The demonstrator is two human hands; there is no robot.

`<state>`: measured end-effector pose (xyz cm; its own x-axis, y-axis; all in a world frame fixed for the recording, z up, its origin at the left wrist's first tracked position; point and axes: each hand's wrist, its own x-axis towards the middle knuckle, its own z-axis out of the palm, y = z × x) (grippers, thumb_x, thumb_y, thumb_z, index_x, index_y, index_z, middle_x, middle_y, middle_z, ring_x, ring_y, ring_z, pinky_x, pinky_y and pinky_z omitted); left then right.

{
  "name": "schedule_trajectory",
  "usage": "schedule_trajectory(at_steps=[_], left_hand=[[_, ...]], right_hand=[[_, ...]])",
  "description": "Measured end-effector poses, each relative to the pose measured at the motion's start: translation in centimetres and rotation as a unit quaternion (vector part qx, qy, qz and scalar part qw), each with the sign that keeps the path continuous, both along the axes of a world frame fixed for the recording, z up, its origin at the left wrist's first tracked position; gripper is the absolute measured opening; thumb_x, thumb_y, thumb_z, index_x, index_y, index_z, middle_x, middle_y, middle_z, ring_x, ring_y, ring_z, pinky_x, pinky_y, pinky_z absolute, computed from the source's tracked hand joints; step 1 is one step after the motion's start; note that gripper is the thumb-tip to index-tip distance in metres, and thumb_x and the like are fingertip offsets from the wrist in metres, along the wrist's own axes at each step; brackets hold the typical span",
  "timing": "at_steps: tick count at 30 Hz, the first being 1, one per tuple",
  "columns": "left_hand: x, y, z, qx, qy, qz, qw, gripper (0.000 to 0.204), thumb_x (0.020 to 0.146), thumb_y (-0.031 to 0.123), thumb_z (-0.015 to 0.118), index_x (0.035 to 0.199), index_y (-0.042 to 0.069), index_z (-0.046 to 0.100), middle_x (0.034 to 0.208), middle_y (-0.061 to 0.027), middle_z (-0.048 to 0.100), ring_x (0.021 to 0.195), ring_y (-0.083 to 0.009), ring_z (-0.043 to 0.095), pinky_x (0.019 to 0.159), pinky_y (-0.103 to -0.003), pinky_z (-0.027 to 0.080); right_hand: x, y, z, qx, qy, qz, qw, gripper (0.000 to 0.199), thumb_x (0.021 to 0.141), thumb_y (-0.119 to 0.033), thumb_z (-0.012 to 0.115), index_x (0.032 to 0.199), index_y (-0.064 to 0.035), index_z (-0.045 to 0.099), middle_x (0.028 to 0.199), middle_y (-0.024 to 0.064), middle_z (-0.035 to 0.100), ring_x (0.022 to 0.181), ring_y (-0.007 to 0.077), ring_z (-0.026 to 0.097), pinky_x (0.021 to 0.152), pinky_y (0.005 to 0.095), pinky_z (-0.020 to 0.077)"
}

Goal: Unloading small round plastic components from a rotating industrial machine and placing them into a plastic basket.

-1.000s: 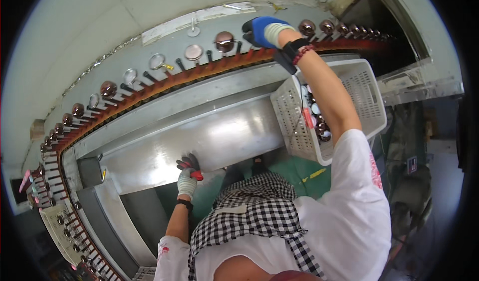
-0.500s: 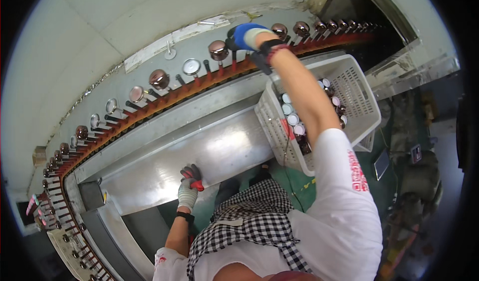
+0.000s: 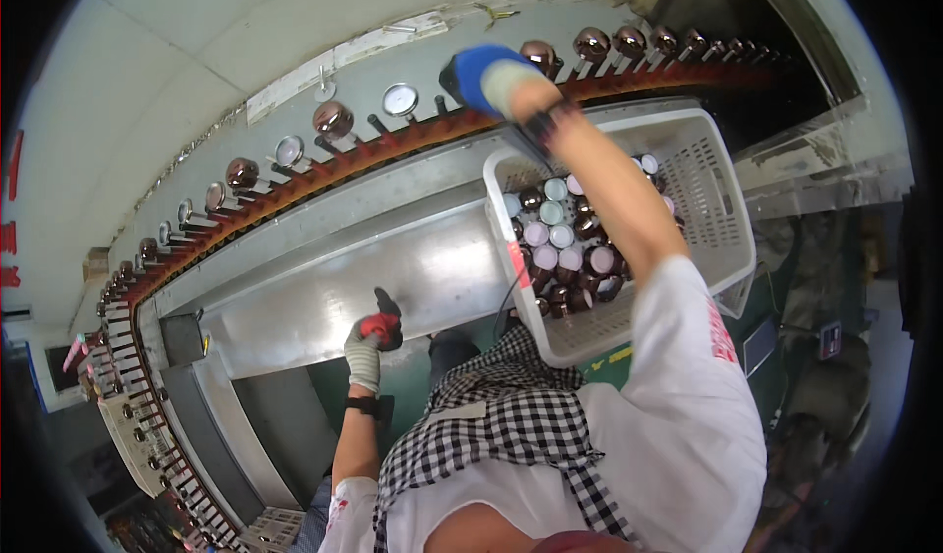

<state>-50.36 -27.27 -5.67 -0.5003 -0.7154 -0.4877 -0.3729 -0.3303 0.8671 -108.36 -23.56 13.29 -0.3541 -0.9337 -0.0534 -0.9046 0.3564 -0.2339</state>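
Right hand raised to the conveyor rail; left hand low at the steel panel.

The right hand (image 3: 488, 79), in a blue glove, is curled closed at the orange conveyor rail (image 3: 295, 185); whether it grips anything cannot be told. A dark round cap (image 3: 538, 55) on its peg sits just beside it, toward the person's right, peg axis pointing outward from the rail. The right hand is far nearer than the left hand (image 3: 370, 337), which is closed on a small red object (image 3: 375, 326). The white basket (image 3: 722, 209) of caps lies below the right forearm. Compared with a second ago, the hand sits further left in view.
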Motion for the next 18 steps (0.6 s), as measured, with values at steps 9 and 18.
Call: schedule_trajectory(at_steps=[9,18], left_hand=[[-11.9,1.5,5.6,0.084,0.116,0.086,0.986,0.042,0.092,-0.006,0.066,0.133,0.001,0.068,0.115,-0.0092,0.072,0.098,-0.0202,0.073,0.084,-0.032,0.065],[-11.5,5.4,4.6,0.058,0.06,0.118,0.989,0.041,0.093,-0.004,0.067,0.133,0.0,0.067,0.116,-0.0089,0.071,0.101,-0.0201,0.072,0.09,-0.033,0.062]], right_hand=[[-5.4,2.2,4.6,-0.046,-0.039,-0.034,0.998,0.05,0.095,-0.042,0.067,0.129,-0.0052,0.074,0.125,0.0247,0.074,0.11,0.0454,0.072,0.096,0.0528,0.0577],[-12.8,12.2,5.6,-0.175,0.045,-0.096,0.979,0.045,0.099,-0.048,0.063,0.119,-0.0095,0.075,0.104,0.0177,0.079,0.091,0.0371,0.076,0.085,0.0495,0.0574]])
